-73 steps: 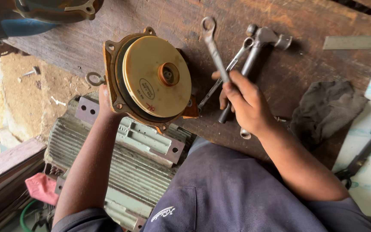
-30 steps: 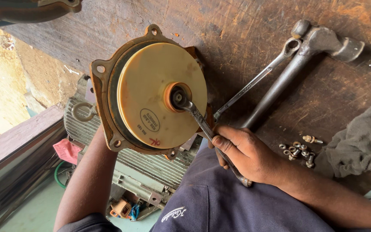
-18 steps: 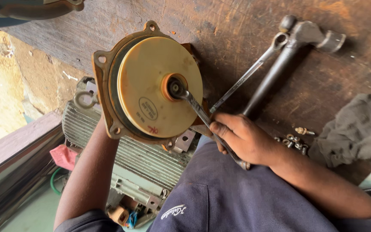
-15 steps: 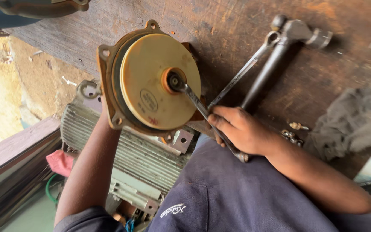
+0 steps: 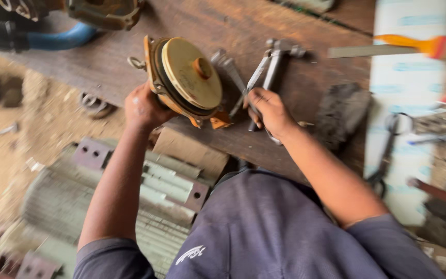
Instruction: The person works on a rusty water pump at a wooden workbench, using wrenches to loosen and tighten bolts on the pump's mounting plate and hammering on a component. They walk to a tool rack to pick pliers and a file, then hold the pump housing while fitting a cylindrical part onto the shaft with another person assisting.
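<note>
Left hand (image 5: 143, 106) steadies motor cover (image 5: 189, 80); right hand (image 5: 267, 108) apparently grips spanner (image 5: 233, 72).

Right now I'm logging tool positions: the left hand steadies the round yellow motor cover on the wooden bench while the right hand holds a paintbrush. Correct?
Not quite. The head view shows the right hand gripping a spanner, not a paintbrush. The left hand does steady the round yellow motor cover on the wooden bench.

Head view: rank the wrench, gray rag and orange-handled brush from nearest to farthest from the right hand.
1. Wrench: gripped in the right hand, angled toward the round cover.
2. Gray rag: on the bench just right of the hand.
3. Orange-handled brush: upper right, farthest.
</note>
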A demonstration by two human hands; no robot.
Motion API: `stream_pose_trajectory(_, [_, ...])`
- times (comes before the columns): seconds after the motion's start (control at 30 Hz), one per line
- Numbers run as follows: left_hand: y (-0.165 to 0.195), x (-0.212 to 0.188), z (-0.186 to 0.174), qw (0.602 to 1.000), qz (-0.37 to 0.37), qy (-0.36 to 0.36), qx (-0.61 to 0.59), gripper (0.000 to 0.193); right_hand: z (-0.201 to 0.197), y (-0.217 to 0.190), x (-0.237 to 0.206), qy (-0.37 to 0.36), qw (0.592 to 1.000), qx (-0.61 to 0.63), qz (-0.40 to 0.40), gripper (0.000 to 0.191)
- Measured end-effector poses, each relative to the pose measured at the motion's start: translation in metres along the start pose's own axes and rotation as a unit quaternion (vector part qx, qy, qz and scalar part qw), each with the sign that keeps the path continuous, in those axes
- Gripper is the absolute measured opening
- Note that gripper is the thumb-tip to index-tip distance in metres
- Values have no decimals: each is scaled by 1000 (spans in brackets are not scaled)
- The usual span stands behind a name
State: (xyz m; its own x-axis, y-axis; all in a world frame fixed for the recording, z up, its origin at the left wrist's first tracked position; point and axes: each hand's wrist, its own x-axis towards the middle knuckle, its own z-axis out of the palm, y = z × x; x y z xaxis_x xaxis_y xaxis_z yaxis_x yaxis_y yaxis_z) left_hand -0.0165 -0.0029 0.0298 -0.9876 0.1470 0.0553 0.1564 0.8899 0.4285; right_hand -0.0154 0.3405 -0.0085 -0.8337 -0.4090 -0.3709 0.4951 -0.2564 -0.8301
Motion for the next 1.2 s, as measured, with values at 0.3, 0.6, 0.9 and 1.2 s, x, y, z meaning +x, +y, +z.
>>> stream_pose_trajectory(0.3, [-15, 0, 8, 999, 15, 30, 32, 73, -50, -18, -50, 239, 959, -150, -41, 43])
stream_pose_trajectory(0.6, [20, -45, 11, 982, -81, 165, 55, 80, -40, -11, -87, 221, 954, -158, -124, 72])
stream_pose_trajectory(0.9, [242, -200, 109, 901, -63, -182, -388, 25, -100, -10, -342, 122, 918, -349, -141, 32])
stream_pose_trajectory(1.2, [664, -237, 216, 757, 283, -451, -378, 39, -266, 16, -660, 375, 807, -384, -248, 21])
